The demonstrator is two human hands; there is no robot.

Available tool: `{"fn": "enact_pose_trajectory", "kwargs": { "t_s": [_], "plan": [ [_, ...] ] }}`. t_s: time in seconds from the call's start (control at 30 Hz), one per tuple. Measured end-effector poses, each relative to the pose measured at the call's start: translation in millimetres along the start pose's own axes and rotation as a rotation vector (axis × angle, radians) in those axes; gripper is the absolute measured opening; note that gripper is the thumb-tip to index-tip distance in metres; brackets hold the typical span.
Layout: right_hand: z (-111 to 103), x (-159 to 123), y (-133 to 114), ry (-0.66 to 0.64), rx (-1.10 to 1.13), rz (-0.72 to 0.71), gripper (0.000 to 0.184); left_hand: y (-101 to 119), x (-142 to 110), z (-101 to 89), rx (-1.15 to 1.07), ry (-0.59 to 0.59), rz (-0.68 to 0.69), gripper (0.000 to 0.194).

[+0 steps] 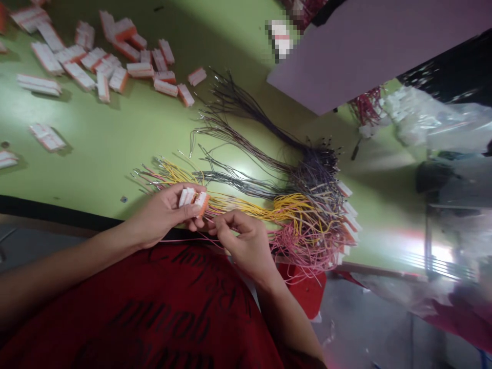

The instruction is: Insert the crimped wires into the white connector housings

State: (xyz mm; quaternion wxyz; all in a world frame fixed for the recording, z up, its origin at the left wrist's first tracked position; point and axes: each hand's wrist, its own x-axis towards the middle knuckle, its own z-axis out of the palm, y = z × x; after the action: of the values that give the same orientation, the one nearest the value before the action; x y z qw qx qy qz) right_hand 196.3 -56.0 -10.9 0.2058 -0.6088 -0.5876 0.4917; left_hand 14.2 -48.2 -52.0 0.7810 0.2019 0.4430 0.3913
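Note:
My left hand is closed around a white and orange wire connector, with a second white connector piece beside it between the fingers. Just to the right, my right hand pinches a thin pink wire close to the connector's lower side. Whether the wire's tip sits inside the connector is too small to tell. Under and beyond both hands run yellow wires and grey wires. A tangle of pink wires lies right of my right hand.
Many loose white and orange connectors lie scattered at the upper left of the green table. Dark wires fan out behind the hands. A pale purple panel juts in at upper right, near clear plastic bags.

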Motion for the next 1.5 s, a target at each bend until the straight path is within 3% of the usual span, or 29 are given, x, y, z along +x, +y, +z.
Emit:
{"fn": "enact_pose_trajectory", "kwargs": {
  "t_s": [0.47, 0.87, 1.13, 1.23, 1.33, 1.43, 1.5],
  "plan": [
    [-3, -1, -2, -0.035, 0.000, 0.042, 0.017, -1, 1, -1.9, -0.021, -0.020, -0.035, 0.043],
    [9, 0, -2, -0.015, 0.139, 0.034, 0.014, -6, -3, 0.6, 0.025, 0.009, 0.043, 0.037],
    [18, -4, -2, 0.003, 0.187, -0.003, 0.016, -6, -7, 8.1, 0.166, 0.037, 0.061, 0.035],
    [14, -3, 0, -0.065, 0.160, -0.029, 0.020, -4, -8, 5.4, 0.194, 0.045, 0.067, 0.036],
    [1, 11, 6, -0.053, -0.037, -0.147, 0.022, -1, -9, 0.8, 0.214, 0.043, 0.064, 0.031],
    [-10, 35, 21, 0.141, -0.511, -0.334, 0.023, 2, -8, -1.7, 0.270, -0.026, 0.005, 0.024],
    [-14, 49, 32, 0.164, -0.793, -0.432, 0.022, 3, -5, -1.4, 0.300, -0.089, -0.030, 0.026]
  ]
}}
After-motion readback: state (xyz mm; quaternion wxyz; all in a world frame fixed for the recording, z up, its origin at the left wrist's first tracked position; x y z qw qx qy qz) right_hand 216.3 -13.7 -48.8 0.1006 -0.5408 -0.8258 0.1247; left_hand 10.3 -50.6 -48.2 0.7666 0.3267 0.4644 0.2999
